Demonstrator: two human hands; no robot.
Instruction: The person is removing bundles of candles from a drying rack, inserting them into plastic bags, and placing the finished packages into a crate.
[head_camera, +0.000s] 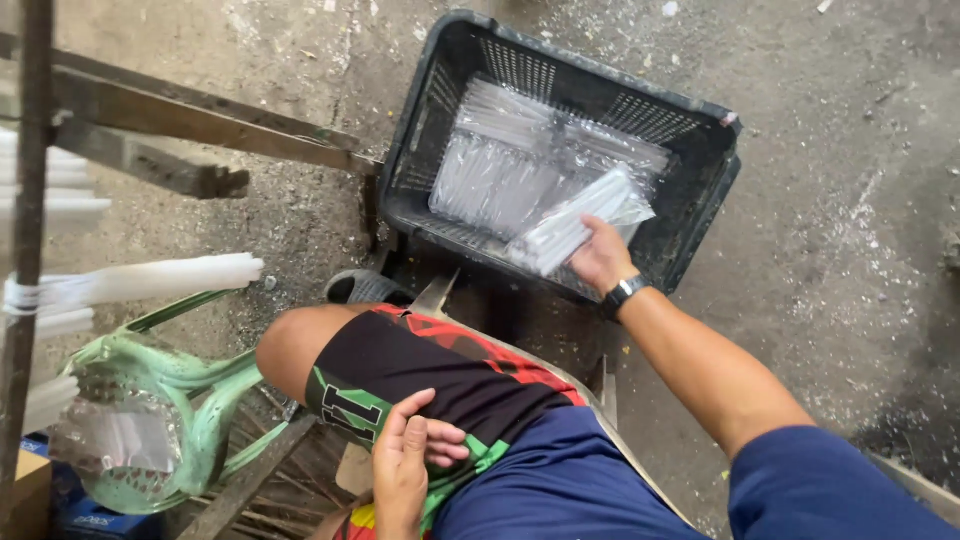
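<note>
Inside the black crate (700, 190), a clear plastic packet of white sticks (580, 225) was gripped by the right hand (603, 255), above other packets (510, 160). The left hand (405, 465) was laid loosely open on the thigh (400, 370), holding nothing.

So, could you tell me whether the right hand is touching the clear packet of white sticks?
Touching: the head view shows the right hand gripping the packet's end over the black crate.

Head camera — looking steeply down, close.
</note>
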